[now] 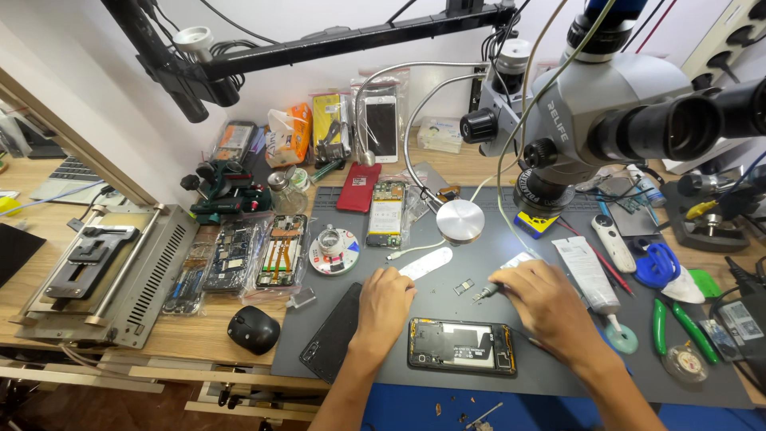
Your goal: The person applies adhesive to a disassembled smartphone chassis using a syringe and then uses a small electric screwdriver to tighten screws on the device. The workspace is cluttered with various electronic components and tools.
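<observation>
1. The person's right hand point(549, 307) pinches a small dark-tipped tool point(485, 292) between thumb and fingers, its tip pointing left and resting low over the grey work mat point(479, 375).
2. The left hand point(385, 305) lies knuckles-up on the mat with fingers curled loosely; it grips nothing that can be seen.
3. An opened phone point(462, 346), its back cover off and dark inner frame exposed, lies flat on the mat just in front of both hands, nearer the person.
4. Two tiny metal parts point(463, 286) sit on the mat between the hands, just left of the tool tip.
5. A black rear panel point(335, 331) lies tilted on the mat, left of the left wrist.
6. A white oblong piece point(425, 263) rests just beyond the left hand, with a round silver lamp base point(459, 221) behind it.
7. A white tube point(586, 274) lies to the right of the right hand, its nozzle toward a small round green dish point(621, 338).
8. A grey stereo microscope point(606, 108) hangs over the far right of the mat.
9. Left of the mat, on the wooden table point(183, 335), sit a black computer mouse point(253, 329), bagged phone boards point(231, 255) and a grey metal press point(108, 271).
10. Green-handled pliers point(678, 323) lie at the mat's right edge.
</observation>
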